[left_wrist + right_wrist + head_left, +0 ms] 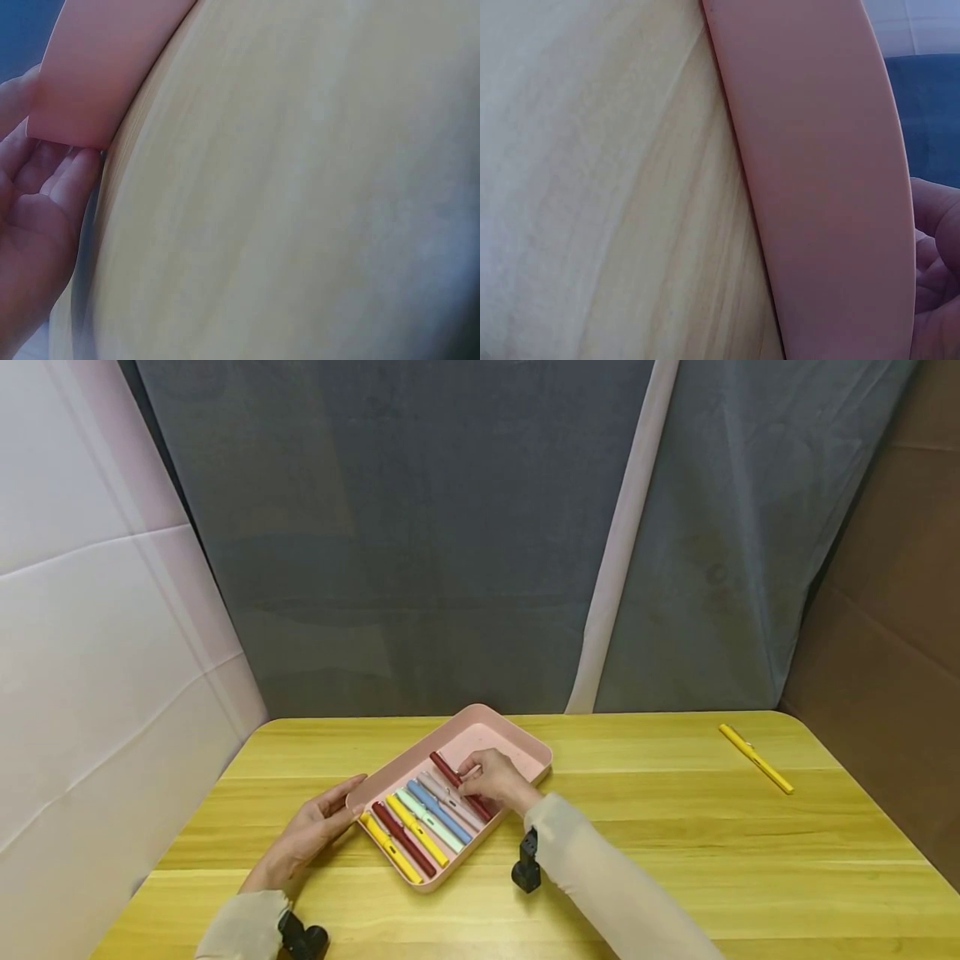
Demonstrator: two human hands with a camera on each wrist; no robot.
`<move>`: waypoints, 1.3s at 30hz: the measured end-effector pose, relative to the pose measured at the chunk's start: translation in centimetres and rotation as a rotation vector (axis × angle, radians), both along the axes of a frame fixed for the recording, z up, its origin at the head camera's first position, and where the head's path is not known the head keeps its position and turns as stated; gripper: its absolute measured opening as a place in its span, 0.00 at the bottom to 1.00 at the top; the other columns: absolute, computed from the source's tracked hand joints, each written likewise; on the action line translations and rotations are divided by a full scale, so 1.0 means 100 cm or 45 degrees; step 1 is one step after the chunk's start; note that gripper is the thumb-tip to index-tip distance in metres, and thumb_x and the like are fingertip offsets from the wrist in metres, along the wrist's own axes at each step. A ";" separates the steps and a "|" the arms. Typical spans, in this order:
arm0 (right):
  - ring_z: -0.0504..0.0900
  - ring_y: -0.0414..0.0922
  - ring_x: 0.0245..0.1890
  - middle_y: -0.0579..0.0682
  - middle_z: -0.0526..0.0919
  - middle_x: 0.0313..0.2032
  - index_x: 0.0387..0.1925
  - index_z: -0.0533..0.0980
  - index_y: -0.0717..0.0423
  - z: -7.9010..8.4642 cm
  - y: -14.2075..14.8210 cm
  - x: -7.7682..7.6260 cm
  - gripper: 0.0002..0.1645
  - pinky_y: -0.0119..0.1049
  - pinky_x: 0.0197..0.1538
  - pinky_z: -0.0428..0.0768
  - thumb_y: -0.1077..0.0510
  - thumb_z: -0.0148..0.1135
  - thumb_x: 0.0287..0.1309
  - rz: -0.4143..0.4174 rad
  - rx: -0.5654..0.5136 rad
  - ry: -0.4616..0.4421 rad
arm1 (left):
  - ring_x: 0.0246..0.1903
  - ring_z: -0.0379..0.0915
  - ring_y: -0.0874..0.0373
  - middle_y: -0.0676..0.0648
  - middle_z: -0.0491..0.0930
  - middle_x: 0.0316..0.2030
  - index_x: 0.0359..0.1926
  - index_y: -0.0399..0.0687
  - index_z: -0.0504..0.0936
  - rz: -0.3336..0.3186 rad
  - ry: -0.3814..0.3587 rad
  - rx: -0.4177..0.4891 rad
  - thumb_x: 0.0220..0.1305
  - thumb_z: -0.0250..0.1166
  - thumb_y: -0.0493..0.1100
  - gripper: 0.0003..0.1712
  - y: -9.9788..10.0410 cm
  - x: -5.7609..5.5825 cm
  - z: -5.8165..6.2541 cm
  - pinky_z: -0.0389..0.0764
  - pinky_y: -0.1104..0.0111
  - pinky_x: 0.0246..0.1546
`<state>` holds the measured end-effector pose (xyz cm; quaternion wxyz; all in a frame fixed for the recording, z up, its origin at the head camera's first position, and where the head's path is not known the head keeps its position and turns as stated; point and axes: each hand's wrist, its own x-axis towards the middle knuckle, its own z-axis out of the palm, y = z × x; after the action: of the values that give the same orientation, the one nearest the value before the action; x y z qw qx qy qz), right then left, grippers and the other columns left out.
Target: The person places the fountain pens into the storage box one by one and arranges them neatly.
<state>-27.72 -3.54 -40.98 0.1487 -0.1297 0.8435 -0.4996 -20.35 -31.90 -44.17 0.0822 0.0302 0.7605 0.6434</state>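
Note:
A pink tray (517, 739) lies at a slant on the table, with several capped pens side by side in it. My left hand (306, 837) holds the tray's left corner between thumb and fingers; in the left wrist view its fingers (71, 176) touch the tray's end wall (97, 82). Over the tray, my right hand (497, 779) pinches a dark red pen (444, 766), the rightmost of the row. Beside that pen lie a pale pink pen (450, 797) and a blue pen (442, 814). In the right wrist view the tray's side wall (817, 165) hides most of this hand.
Farther left in the row are a mint green pen (427, 818), two yellow ones and another dark red pen (401, 837). A lone yellow pen (756, 760) lies at the table's right. Grey cloth (450, 568) hangs behind the wooden table (637, 827).

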 end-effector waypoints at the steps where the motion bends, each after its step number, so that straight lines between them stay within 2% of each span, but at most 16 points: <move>1: 0.71 0.39 0.19 0.48 0.77 0.20 0.34 0.79 0.63 0.000 0.000 0.000 0.09 0.29 0.22 0.70 0.69 0.68 0.48 0.000 0.001 0.003 | 0.48 0.66 0.78 0.31 0.53 0.69 0.72 0.36 0.51 0.000 0.000 -0.007 0.67 0.58 0.40 0.38 0.000 0.000 0.000 0.69 0.83 0.47; 11: 0.68 0.39 0.17 0.47 0.75 0.22 0.33 0.79 0.63 0.000 -0.001 0.004 0.08 0.28 0.21 0.67 0.69 0.68 0.47 0.016 0.051 0.035 | 0.48 0.65 0.79 0.33 0.53 0.69 0.72 0.38 0.52 0.000 -0.005 -0.027 0.67 0.58 0.42 0.38 -0.001 0.000 0.001 0.68 0.84 0.48; 24: 0.70 0.40 0.22 0.47 0.76 0.23 0.32 0.80 0.64 -0.001 -0.004 0.005 0.08 0.28 0.24 0.69 0.69 0.68 0.46 0.027 0.108 0.091 | 0.48 0.66 0.79 0.32 0.54 0.68 0.71 0.37 0.52 0.010 -0.006 -0.036 0.66 0.59 0.42 0.39 -0.001 0.000 -0.001 0.69 0.83 0.48; 30: 0.70 0.39 0.22 0.47 0.76 0.22 0.31 0.80 0.64 -0.001 -0.003 0.005 0.09 0.27 0.24 0.68 0.69 0.69 0.44 0.038 0.148 0.156 | 0.48 0.67 0.78 0.31 0.55 0.67 0.71 0.34 0.53 0.015 0.036 -0.020 0.66 0.59 0.40 0.38 0.000 -0.001 -0.003 0.70 0.82 0.47; 39: 0.70 0.40 0.24 0.47 0.78 0.24 0.31 0.80 0.62 -0.003 -0.003 0.004 0.09 0.28 0.26 0.68 0.68 0.70 0.42 0.045 0.214 0.203 | 0.48 0.68 0.76 0.43 0.64 0.62 0.70 0.32 0.53 0.022 0.058 -0.012 0.65 0.59 0.38 0.37 0.001 -0.001 -0.005 0.72 0.81 0.46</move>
<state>-27.34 -3.88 -41.26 0.1002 -0.1709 0.8892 -0.4124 -20.48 -31.83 -44.66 0.0594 0.0377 0.7655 0.6396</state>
